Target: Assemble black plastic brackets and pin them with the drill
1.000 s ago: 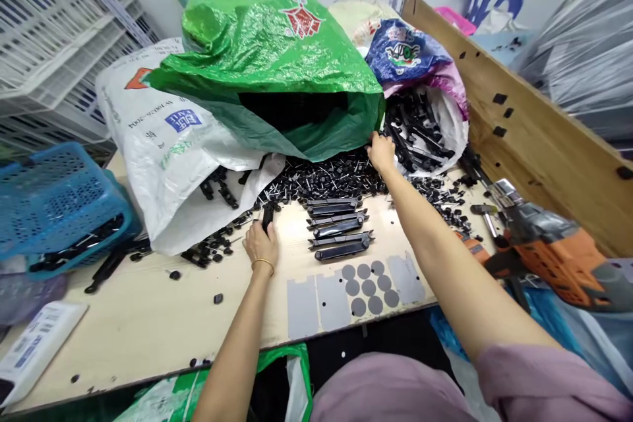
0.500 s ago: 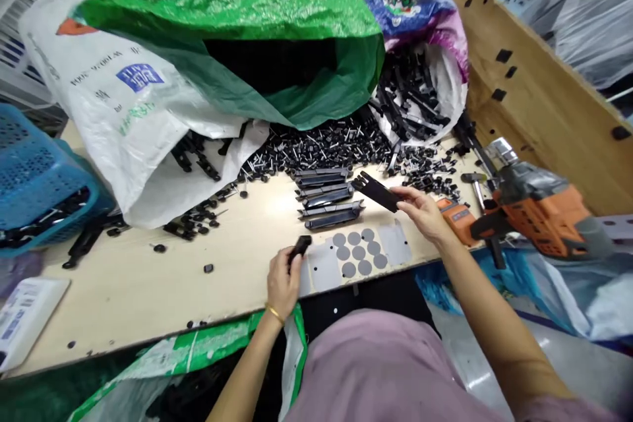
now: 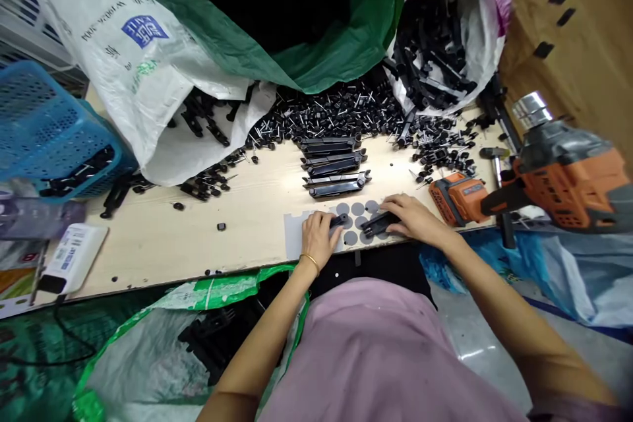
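Note:
My left hand (image 3: 319,237) is closed around a small black plastic piece (image 3: 339,220), low over the grey sheet at the table's front edge. To its right, my right hand (image 3: 408,216) grips a flat black plastic part (image 3: 380,223) whose pronged end points left. That part lies over the grey round pads (image 3: 357,209) and hides some of them. A short gap separates the two pieces. Just beyond my hands, several long black plastic parts (image 3: 336,186) lie in a stacked row on the wooden table (image 3: 267,211).
Loose black pins (image 3: 326,109) heap behind the row, below a green sack (image 3: 341,66). A white sack (image 3: 163,99) and blue basket (image 3: 59,138) stand left. An orange power tool (image 3: 568,171) and hammer (image 3: 497,165) lie right. An open bag (image 3: 148,369) hangs below the edge.
My right hand has lowered the flat black part from above the table to the grey pads. My left hand has moved right with its piece, closer to it. The view has tilted down.

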The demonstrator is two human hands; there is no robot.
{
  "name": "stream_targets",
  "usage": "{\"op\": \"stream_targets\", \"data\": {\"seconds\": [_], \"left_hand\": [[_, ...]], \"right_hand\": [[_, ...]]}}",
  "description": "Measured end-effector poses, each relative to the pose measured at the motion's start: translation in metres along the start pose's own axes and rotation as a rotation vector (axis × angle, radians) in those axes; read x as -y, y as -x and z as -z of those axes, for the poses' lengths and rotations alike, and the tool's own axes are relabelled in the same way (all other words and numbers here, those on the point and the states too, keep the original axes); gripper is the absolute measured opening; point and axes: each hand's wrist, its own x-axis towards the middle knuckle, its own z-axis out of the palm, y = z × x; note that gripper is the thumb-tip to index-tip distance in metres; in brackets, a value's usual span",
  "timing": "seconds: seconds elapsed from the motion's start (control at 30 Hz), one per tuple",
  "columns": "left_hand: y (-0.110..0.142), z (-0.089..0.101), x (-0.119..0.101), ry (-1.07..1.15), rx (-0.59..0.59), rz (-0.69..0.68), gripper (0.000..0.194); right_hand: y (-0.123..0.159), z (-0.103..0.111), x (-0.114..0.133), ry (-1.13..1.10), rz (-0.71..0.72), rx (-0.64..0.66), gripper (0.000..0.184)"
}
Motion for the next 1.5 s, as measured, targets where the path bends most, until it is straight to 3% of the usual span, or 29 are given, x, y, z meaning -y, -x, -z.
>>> {"op": "stream_targets", "data": {"seconds": [0.07,0.17,0.3,0.47,0.73,0.93,1.17,1.5], "left_hand": [[-0.001,0.0,0.002,0.015,-0.01,-0.017,0.018],[0.0,-0.004,0.001,0.138,-0.039,-0.031,0.016],[0.0,-0.014,-0.007,0.284,-0.089,-0.036,0.025],[-0.003,-0.031,-0.019,0.163,-0.172,0.02,0.029],[-0.005,-0.029,-0.03,0.058,-0.086,0.12,0.034],[-0.011,-0.023,-0.035,-0.065,0.031,0.141,0.041],[-0.009,-0.03,-0.056,-0.128,0.065,0.179,0.035],[-0.011,-0.023,-0.035,0.033,0.008,0.088,0.033]], "right_hand": [[-0.009,0.003,0.002,0.024,0.036,0.107,0.034],[-0.013,0.002,0.013,0.051,-0.025,0.132,0.033],[-0.017,-0.018,0.041,-0.002,-0.212,0.005,0.042],[-0.026,-0.053,0.071,-0.089,-0.391,-0.111,0.05],[-0.029,-0.052,0.059,-0.303,-0.255,-0.105,0.046],[-0.03,-0.059,0.061,-0.331,-0.211,-0.158,0.065],[-0.031,-0.061,0.054,-0.387,-0.199,-0.183,0.063],[-0.028,-0.06,0.058,-0.369,-0.224,-0.182,0.069]]}}
